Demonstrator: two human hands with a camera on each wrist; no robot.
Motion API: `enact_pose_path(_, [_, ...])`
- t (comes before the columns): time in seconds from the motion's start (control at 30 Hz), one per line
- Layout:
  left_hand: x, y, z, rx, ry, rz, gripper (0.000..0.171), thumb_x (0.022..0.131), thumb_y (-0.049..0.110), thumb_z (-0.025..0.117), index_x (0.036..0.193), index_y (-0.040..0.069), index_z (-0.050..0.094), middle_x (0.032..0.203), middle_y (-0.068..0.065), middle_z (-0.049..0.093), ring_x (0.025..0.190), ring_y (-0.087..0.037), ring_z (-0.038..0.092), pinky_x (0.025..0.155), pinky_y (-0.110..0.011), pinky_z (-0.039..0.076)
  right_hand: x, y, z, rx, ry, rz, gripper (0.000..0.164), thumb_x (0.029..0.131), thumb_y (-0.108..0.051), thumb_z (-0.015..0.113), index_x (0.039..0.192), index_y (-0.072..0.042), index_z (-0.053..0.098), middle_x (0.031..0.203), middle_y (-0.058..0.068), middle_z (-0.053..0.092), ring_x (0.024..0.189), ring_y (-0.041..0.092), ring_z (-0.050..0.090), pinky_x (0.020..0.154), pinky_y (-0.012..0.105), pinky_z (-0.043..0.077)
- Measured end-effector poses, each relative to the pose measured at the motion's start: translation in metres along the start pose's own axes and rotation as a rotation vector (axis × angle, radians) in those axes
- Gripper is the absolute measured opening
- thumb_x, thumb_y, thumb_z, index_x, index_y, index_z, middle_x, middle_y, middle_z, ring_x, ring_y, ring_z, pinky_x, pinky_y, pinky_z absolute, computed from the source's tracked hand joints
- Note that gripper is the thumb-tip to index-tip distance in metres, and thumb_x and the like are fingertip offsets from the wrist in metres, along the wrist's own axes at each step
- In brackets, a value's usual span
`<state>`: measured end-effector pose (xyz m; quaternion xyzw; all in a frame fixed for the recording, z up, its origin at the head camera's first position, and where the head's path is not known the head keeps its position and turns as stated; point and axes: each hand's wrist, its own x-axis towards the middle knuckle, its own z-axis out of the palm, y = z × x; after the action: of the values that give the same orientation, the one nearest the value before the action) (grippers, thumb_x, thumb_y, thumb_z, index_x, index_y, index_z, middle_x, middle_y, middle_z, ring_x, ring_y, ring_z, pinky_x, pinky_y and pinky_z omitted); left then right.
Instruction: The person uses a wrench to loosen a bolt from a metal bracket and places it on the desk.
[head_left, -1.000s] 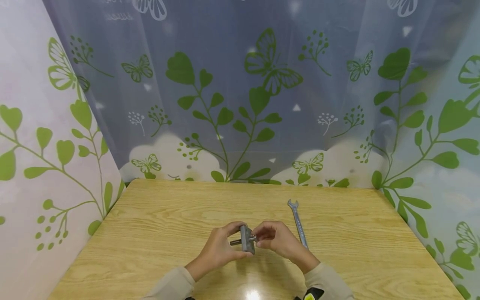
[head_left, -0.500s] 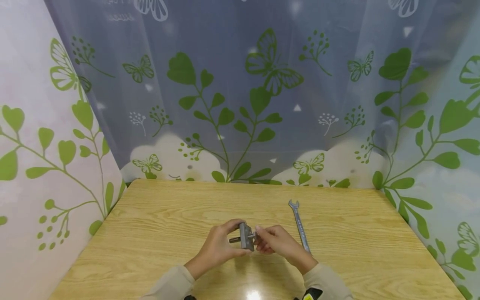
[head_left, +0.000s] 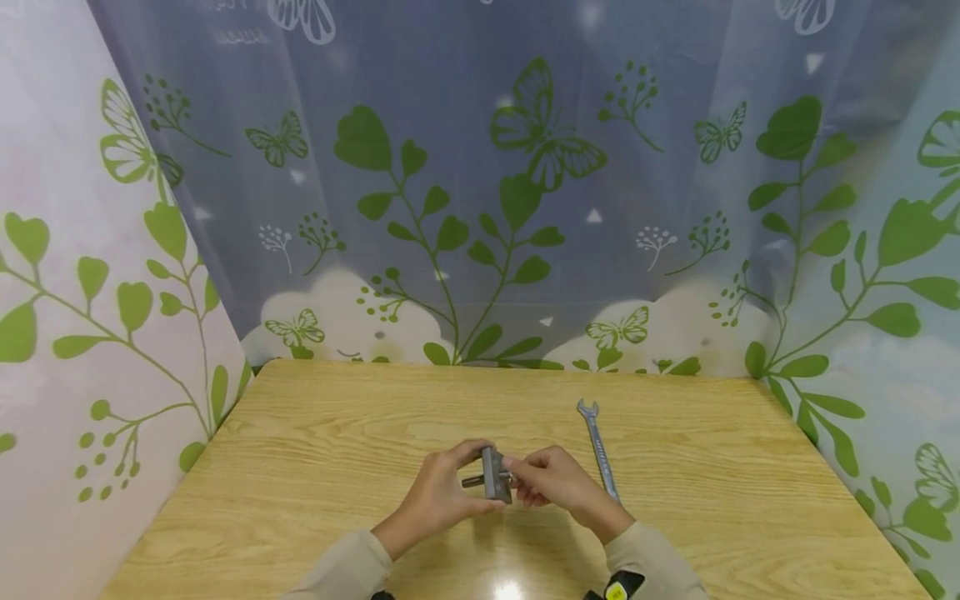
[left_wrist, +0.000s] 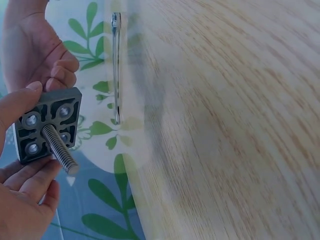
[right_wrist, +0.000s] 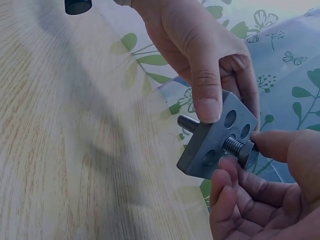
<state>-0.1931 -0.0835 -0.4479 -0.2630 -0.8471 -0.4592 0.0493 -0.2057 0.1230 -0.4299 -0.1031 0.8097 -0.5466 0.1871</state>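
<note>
Above wooden table [head_left: 315,467], square grey holed block [right_wrist: 220,137] carries threaded bolt [left_wrist: 59,148].

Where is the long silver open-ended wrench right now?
In the head view the long silver open-ended wrench lies flat on the wooden table, just right of the right hand, untouched.
</note>
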Motion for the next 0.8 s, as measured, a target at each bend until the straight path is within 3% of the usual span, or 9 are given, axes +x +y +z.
enact_pose_path(0.27, [-0.0012, -0.0030, -0.0003, 0.069, -0.030, 0.009, 0.069, 0.071, 0.027, 0.086, 0.127, 0.001, 0.056, 0.120, -0.012, 0.066, 0.111, -0.027, 0.063, 0.096, -0.043, 0.051, -0.0021, -0.0003, -0.0062, -0.020, -0.044, -0.099, 0.029, 0.090, -0.024, 0.068, 0.103, 0.002, 0.066, 0.085, 0.008, 0.065, 0.077, 0.019, 0.064, 0.075, 0.045, 0.058])
enact_pose_path(0.5, [-0.0003, -0.0045, -0.0007, 0.094, -0.068, -0.011, 0.072, 0.072, 0.027, 0.085, 0.130, -0.001, 0.054, 0.119, -0.015, 0.065, 0.110, -0.029, 0.063, 0.097, -0.047, 0.049, -0.0017, -0.0013, -0.0071, -0.092, -0.007, -0.203, 0.022, 0.083, -0.009, 0.074, 0.104, -0.003, 0.070, 0.093, 0.007, 0.064, 0.081, 0.019, 0.062, 0.067, 0.037, 0.056])
enact_pose_path(0.8, [0.0036, -0.0054, -0.0014, 0.096, -0.106, -0.054, 0.073, 0.070, 0.027, 0.086, 0.128, -0.002, 0.055, 0.119, -0.018, 0.064, 0.108, -0.034, 0.063, 0.091, -0.048, 0.053, 0.0000, -0.0015, -0.0038, -0.088, -0.016, -0.243, 0.021, 0.081, 0.004, 0.071, 0.101, -0.002, 0.070, 0.107, 0.014, 0.066, 0.086, 0.023, 0.066, 0.068, 0.033, 0.058])
